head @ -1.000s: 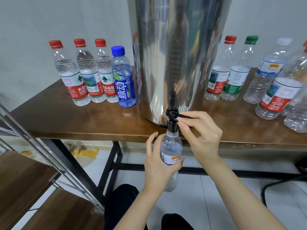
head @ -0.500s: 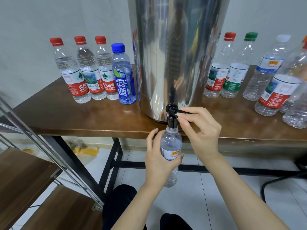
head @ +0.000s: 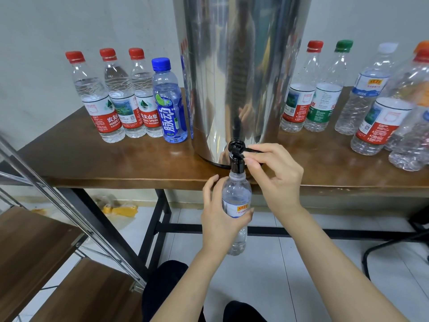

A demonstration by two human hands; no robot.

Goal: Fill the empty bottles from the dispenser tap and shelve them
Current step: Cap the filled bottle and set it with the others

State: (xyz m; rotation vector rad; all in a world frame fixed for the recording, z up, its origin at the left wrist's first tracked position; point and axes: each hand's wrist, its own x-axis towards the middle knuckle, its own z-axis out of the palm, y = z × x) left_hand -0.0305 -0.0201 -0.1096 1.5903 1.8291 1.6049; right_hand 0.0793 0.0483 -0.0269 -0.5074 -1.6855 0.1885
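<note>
Head: bottle (head: 236,190) upright; mouth up under tap (head: 236,159)

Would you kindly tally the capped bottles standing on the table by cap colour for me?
Red caps: 5
Blue cap: 1
Green cap: 1
White cap: 1
Orange cap: 1
Total: 9

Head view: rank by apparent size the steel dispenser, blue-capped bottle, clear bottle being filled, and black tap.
1. Steel dispenser.
2. Blue-capped bottle and clear bottle: look alike, and the clear one is nearer, so unranked.
3. Black tap, smallest.
</note>
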